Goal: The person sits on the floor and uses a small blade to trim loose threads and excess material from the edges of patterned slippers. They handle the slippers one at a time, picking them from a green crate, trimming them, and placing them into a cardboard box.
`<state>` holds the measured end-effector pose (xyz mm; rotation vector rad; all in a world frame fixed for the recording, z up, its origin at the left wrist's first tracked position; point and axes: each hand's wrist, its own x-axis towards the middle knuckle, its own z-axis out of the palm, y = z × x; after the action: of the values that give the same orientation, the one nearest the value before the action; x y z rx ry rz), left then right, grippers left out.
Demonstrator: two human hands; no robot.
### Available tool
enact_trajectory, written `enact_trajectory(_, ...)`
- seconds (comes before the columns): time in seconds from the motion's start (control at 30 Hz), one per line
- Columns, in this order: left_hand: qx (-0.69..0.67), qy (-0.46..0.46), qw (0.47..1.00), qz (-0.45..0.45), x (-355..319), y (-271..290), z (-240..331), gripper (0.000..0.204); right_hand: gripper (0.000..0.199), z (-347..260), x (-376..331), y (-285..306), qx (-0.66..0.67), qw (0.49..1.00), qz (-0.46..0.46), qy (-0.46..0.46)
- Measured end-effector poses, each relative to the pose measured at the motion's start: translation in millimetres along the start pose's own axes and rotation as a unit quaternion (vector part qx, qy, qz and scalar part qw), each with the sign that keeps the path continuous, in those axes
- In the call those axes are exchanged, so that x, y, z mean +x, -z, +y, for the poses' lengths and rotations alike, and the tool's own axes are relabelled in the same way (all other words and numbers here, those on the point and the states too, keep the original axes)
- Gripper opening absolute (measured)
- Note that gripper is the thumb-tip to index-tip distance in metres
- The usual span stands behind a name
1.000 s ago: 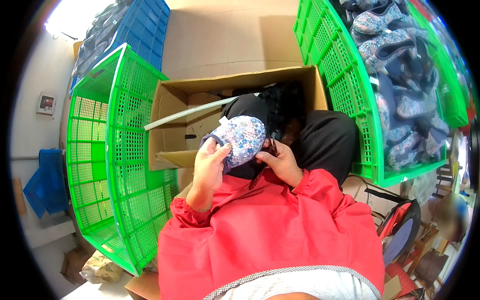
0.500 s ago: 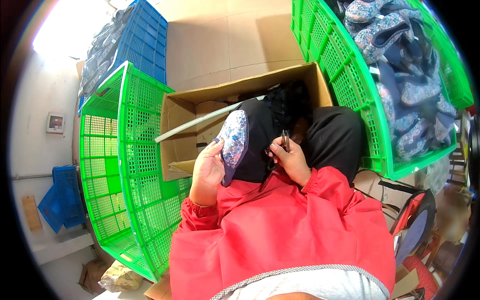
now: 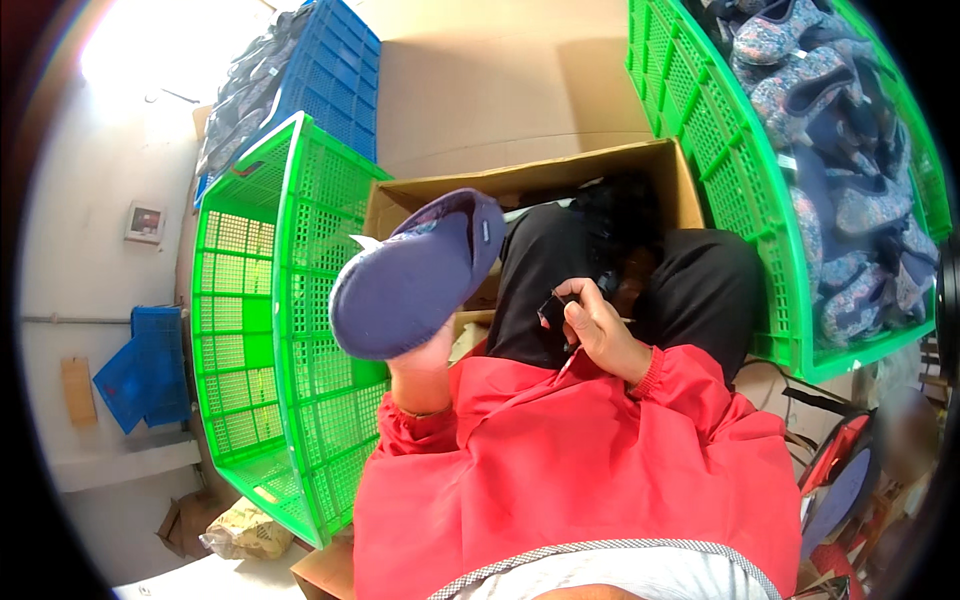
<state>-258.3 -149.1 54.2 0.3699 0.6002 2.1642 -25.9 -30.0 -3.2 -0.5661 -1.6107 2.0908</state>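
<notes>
A navy fabric slipper with a patterned lining is raised over my left knee, its plain sole turned up and a white tag showing at its left edge. My left hand grips it from below and behind; most of the fingers are hidden by the sole. Over my lap, my right hand is curled around small dark scissors. One black handle loop sticks out beside the bent forefinger, and a thin metal part points down toward the red garment. The rest of the scissors is covered by the hand.
Ahead of my knees stands an open cardboard box with dark material inside. A green crate is on its side at the left, below a blue crate of shoes. Another green crate, full of patterned slippers, stands at the right.
My left hand has lifted the slipper and turned it from its glittery patterned side to its sole. The scissors have shifted within my right hand. The whole view has moved slightly.
</notes>
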Motion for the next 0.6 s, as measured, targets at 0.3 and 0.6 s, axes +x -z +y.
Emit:
enact_trajectory(0.3, -0.212, 0.064, 0.973, -0.058, 15.2, -0.8, -50.0, 0.045, 0.04, -14.3, 1.2, -11.3, 0.038, 0.999, -0.011, -0.019)
enact_trajectory(0.6, 0.026, -0.063, 0.988, -0.139, 14.7, -15.2, -73.6, 0.043, 0.033, -42.6, 20.1, -34.4, 0.121, 0.991, 0.007, 0.061)
